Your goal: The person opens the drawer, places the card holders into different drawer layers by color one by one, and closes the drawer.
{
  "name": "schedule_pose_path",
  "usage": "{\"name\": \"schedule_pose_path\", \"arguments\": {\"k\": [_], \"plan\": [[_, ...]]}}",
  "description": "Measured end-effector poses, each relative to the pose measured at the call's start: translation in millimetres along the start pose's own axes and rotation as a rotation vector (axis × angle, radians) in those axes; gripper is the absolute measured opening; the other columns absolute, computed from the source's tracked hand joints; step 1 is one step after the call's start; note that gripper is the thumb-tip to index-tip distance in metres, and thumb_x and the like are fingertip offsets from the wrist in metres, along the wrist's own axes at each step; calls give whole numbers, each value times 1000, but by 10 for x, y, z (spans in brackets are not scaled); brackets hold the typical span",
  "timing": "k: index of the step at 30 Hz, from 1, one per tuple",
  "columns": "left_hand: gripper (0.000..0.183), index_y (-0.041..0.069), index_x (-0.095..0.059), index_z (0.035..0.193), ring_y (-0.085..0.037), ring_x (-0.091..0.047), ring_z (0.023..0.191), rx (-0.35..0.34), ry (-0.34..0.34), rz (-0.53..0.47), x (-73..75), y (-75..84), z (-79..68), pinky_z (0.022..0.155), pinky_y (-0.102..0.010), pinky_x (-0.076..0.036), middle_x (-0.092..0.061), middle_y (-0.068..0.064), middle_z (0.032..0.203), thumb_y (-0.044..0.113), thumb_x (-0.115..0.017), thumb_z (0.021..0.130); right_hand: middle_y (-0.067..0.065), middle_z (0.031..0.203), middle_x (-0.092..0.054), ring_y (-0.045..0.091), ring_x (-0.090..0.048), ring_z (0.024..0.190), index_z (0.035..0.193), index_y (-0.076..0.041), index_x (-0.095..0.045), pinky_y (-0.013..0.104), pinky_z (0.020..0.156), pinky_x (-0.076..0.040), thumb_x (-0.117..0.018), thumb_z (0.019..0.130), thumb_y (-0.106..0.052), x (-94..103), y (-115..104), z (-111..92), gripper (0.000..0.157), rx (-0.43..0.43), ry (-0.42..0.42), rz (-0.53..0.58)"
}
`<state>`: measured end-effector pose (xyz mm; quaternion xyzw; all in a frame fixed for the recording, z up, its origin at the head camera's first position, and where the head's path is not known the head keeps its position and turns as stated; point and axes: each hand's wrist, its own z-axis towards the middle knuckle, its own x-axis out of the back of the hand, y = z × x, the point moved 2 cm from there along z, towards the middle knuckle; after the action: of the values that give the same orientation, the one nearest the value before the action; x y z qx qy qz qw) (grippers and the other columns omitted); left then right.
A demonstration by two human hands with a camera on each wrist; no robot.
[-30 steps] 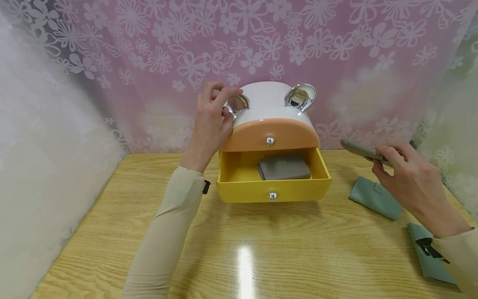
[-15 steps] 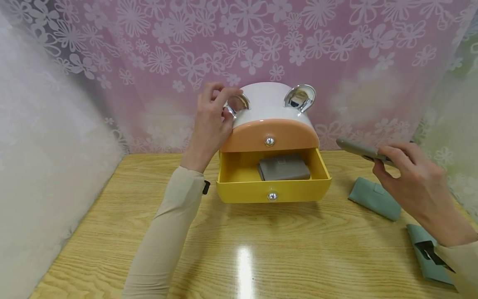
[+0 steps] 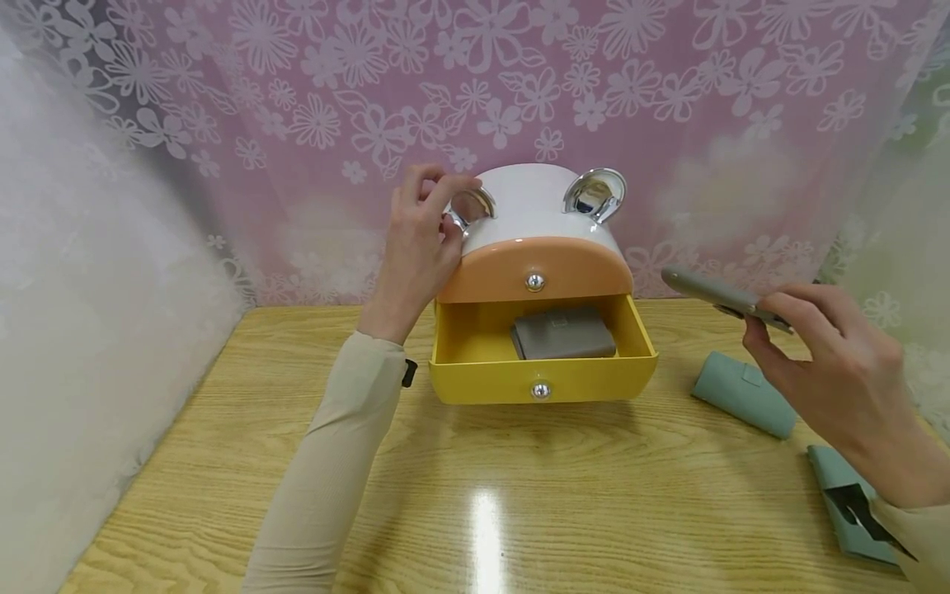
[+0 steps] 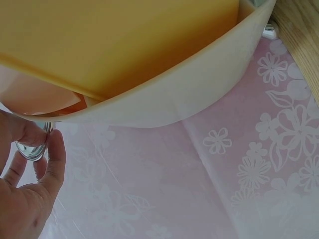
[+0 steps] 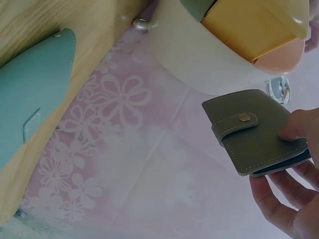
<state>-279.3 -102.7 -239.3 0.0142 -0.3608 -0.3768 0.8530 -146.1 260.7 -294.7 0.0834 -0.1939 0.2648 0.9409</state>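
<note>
A small storage box point(image 3: 529, 186) with a white rounded top stands at the back of the table. Its orange upper drawer point(image 3: 490, 276) is closed, while the yellow lower drawer point(image 3: 475, 382) is pulled out with a grey wallet point(image 3: 567, 334) lying inside. My left hand point(image 3: 419, 247) grips the box's left silver ear point(image 3: 475, 206) between thumb and fingers. To the right of the box, above the table, my right hand point(image 3: 846, 363) pinches a second grey wallet point(image 5: 249, 129) by one edge. In the right wrist view its snap strap point(image 5: 239, 122) is fastened.
Two green wallets lie on the wooden table point(image 3: 564, 495) at the right: one green wallet point(image 3: 745, 394) below my right hand, the other green wallet point(image 3: 853, 503) partly under my forearm. A pink floral curtain point(image 3: 356, 124) hangs behind the box.
My right hand, holding the grey wallet, has shifted slightly; the wallet's far end now sits a little further left and higher. My left hand stays on the ear.
</note>
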Motion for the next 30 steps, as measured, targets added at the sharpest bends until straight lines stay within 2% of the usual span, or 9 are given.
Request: {"name": "schedule_pose_path", "arguments": {"k": [9, 12, 16, 30], "plan": [[40, 18, -68, 127, -31, -50, 111, -1, 0, -2, -2, 4, 0, 99, -41, -48, -51, -12, 129, -1, -57, 93, 27, 92, -66, 42, -59, 67, 95, 7, -64, 17, 72, -33, -49, 103, -38, 49, -114, 75, 48, 12, 45, 43], [40, 18, -68, 126, -31, -50, 110, -4, 4, 2, 1, 5, 1, 98, -41, -48, -51, -12, 128, -2, -56, 93, 28, 92, -66, 43, -59, 67, 96, 7, -64, 7, 82, -33, -50, 103, -37, 43, -143, 85, 47, 24, 68, 58], [41, 18, -68, 126, -32, -50, 109, -1, 2, 4, 4, 6, -1, 97, -40, -48, -51, -12, 128, -2, -56, 93, 29, 93, -65, 45, -58, 68, 96, 8, -65, 1, 98, -27, -51, 103, -34, 31, -188, 92, 45, 38, 98, 79], [40, 18, -68, 126, -31, -51, 109, 0, 0, 4, -8, 1, 5, 98, -41, -47, -51, -12, 129, -2, -56, 93, 26, 86, -66, 45, -56, 64, 88, 6, -67, 3, 101, -34, -58, 100, -31, 22, -376, 179, 39, 67, 242, 147]]}}
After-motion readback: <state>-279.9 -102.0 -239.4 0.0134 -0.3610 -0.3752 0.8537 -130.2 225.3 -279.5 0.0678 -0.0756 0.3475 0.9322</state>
